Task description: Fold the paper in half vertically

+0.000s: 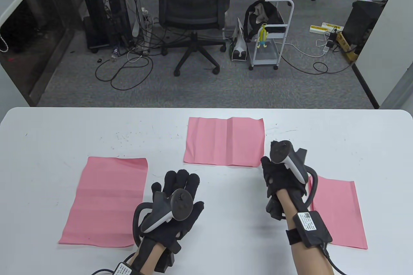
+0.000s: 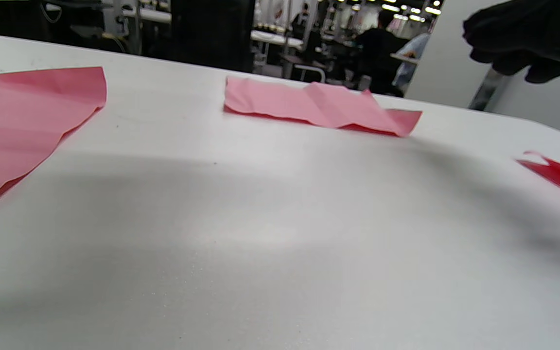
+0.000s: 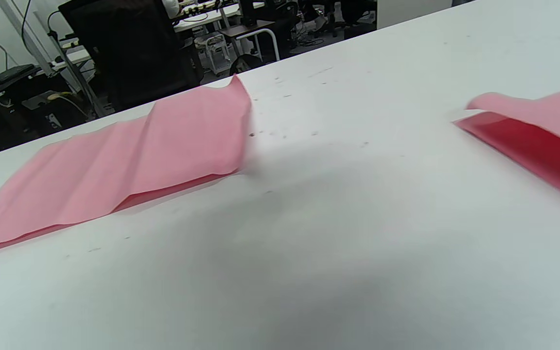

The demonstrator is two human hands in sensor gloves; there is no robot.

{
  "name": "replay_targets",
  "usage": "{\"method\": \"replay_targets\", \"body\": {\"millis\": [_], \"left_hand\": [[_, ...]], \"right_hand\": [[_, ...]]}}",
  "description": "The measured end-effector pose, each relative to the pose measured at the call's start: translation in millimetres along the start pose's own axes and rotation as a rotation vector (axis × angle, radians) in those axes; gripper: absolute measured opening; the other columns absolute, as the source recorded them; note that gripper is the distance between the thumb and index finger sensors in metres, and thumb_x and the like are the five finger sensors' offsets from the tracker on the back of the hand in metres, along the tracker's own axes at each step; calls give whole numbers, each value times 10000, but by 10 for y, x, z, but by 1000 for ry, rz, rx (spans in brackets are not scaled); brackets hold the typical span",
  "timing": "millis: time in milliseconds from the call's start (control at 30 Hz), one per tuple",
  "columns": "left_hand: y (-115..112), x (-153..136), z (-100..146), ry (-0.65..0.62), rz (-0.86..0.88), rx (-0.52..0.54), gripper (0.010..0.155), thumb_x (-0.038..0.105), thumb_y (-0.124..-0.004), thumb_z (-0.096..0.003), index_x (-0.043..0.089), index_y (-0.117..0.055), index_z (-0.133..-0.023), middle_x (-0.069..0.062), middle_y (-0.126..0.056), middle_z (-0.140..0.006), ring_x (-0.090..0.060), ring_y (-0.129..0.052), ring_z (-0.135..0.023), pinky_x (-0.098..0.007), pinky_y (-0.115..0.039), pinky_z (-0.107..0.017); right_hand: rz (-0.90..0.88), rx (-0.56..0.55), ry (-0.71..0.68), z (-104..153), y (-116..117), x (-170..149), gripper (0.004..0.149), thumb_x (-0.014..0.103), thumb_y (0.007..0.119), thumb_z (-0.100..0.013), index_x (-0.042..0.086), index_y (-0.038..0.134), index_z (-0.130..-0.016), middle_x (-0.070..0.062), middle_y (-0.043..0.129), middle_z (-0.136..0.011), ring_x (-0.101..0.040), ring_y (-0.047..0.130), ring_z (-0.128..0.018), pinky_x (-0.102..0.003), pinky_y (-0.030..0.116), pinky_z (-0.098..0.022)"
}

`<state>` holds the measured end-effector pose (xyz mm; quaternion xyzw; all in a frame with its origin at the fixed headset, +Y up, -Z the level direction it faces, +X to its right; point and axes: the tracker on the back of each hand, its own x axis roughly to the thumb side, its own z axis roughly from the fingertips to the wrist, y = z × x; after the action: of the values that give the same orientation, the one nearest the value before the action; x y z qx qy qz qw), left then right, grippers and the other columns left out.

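Three pink paper sheets lie on the white table (image 1: 64, 133). The left sheet (image 1: 106, 201) lies flat and unfolded, also in the left wrist view (image 2: 17, 126). The creased middle sheet (image 1: 226, 141) lies at the back, also shown in the wrist views (image 2: 309, 104) (image 3: 129, 160). The right sheet (image 1: 338, 213) is partly hidden behind my right forearm; its near edge lifts a little (image 3: 537, 131). My left hand (image 1: 180, 180) hovers between the left and middle sheets, fingers spread, holding nothing. My right hand (image 1: 269, 167) is beside the middle sheet's near right corner, fingers loosely curled, empty (image 2: 518, 34).
The table's far edge (image 1: 206, 109) runs across the view. Beyond it on the floor stand an office chair (image 1: 190, 14), a white cart (image 1: 271, 36) and loose cables. Bare tabletop lies between the hands and the sheets.
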<state>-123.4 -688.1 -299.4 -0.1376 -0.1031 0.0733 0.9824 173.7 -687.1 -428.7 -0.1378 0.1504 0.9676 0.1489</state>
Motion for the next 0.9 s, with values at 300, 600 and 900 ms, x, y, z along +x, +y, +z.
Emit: {"method": "replay_targets", "body": {"millis": [300,600,900], "left_hand": [[5,-39,-15,18,-3,1,790,686,-388,-529,419,52,-1128,57,76,-1255,-309,45,-1173,-661,-129,-831],[-32,-106,-79,45,-7,-19,789,685,-390,-529,418,44,-1131,55,72,-1255,-311,41,-1173,-662,-131,-830],[-32,-116,-86,53,-13,-25,790,685,-391,-528,418,41,-1133,57,72,-1256,-309,42,-1174,-662,-130,-831]], "right_hand": [[38,118,-110,-544,321,876,693,563,624,-511,440,252,-1082,71,197,-1207,-301,131,-1129,-571,247,-836],[30,269,-79,-1044,796,1143,683,570,617,-511,481,238,-1072,107,129,-1202,-257,53,-1118,-552,184,-838],[66,351,-32,-1244,1110,982,670,578,579,-505,509,196,-1050,143,23,-1170,-242,-9,-1095,-538,102,-811]]}}
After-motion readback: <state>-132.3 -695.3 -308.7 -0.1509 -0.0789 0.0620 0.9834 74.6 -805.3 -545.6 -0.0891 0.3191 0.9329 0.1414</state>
